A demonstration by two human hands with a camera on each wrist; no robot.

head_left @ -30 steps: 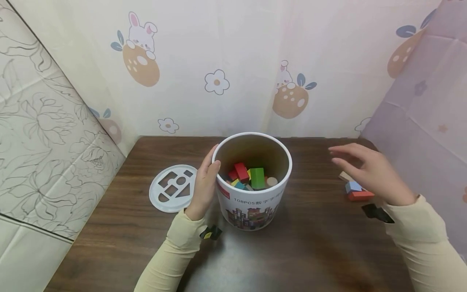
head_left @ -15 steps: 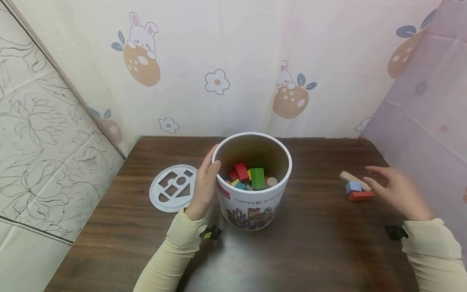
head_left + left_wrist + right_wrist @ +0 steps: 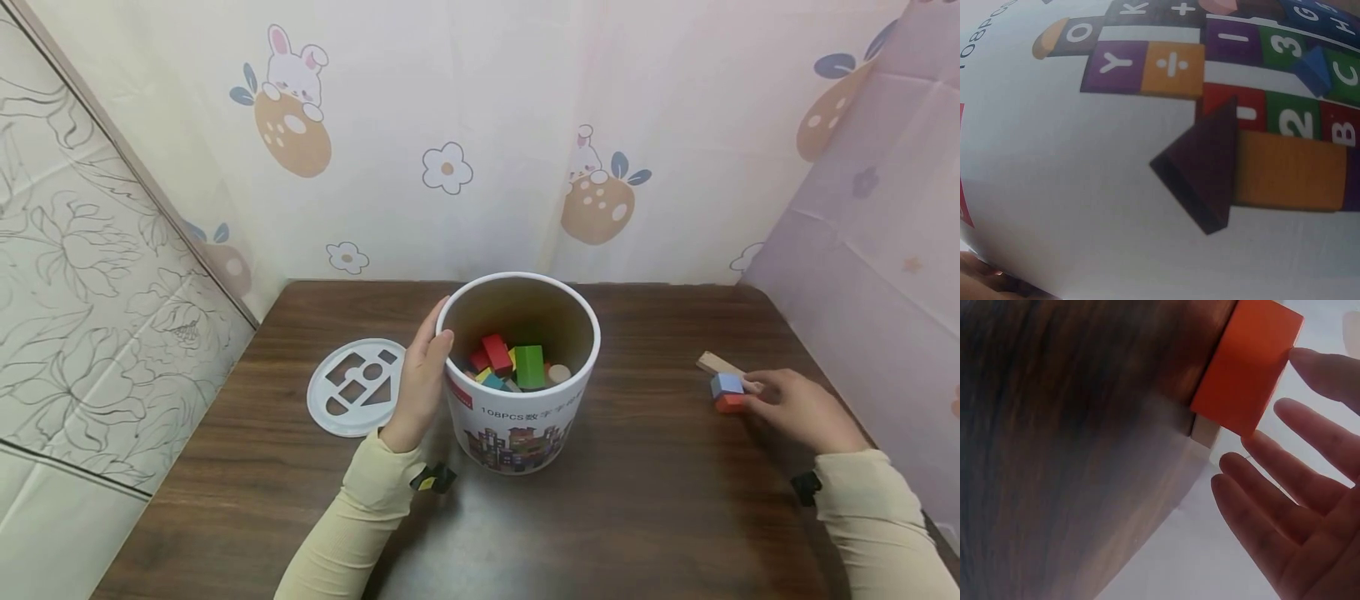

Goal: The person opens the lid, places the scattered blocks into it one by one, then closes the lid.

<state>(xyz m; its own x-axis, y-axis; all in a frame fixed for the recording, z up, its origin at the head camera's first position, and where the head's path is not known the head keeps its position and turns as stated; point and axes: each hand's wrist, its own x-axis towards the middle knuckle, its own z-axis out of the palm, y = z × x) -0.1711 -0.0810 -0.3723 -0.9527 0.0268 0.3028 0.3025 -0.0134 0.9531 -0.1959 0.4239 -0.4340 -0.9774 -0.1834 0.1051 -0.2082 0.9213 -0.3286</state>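
Observation:
My left hand (image 3: 418, 387) holds the left side of a white round bucket (image 3: 517, 425) near its rim, with the thumb at the rim. Inside lie several coloured wooden blocks, including a green one (image 3: 529, 367) and a red one (image 3: 497, 354). At the right, my right hand (image 3: 806, 410) reaches the end of an orange-red block (image 3: 1247, 365). In the right wrist view its thumb touches that block's edge, and the other fingers are spread and fairly straight. A blue block (image 3: 726, 384) and a plain wooden block (image 3: 716, 363) lie against it. The left wrist view shows mostly the bucket's printed wall (image 3: 1085, 187).
A white lid with shaped holes (image 3: 337, 421) lies on the dark wooden table (image 3: 645, 500), left of the bucket and partly behind the left hand. Patterned curtains (image 3: 510, 100) hang behind the table and at its sides.
My right hand has moved rightward past the small group of blocks, then in to the orange-red block's right end. The left hand and bucket have stayed in place.

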